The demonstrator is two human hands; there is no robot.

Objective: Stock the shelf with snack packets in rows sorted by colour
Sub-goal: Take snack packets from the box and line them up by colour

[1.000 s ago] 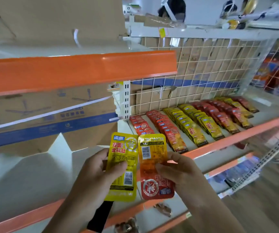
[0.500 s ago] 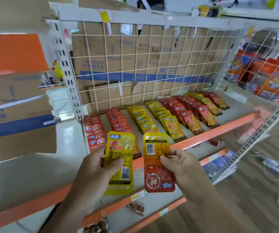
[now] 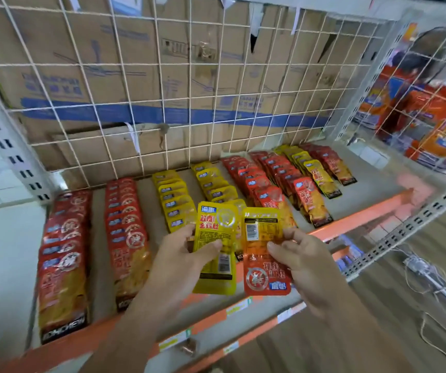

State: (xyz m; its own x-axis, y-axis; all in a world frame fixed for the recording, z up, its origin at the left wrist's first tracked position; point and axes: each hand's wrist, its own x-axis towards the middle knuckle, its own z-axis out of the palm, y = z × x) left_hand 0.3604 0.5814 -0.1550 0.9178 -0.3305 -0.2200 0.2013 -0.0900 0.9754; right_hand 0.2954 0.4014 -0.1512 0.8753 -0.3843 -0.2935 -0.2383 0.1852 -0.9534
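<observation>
The left hand pinches a yellow packet and the right hand pinches a red packet, side by side over the shelf edge. On the shelf lie two red rows, then two yellow rows. The blurred rows farther right seem mostly red. A wire grid stands behind.

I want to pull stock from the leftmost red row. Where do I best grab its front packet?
Pinch the front packet by its near, black-banded end, coming from the aisle over the orange shelf edge. It lies flat atop the packets behind, with that end free, so it should lift cleanly.
</observation>
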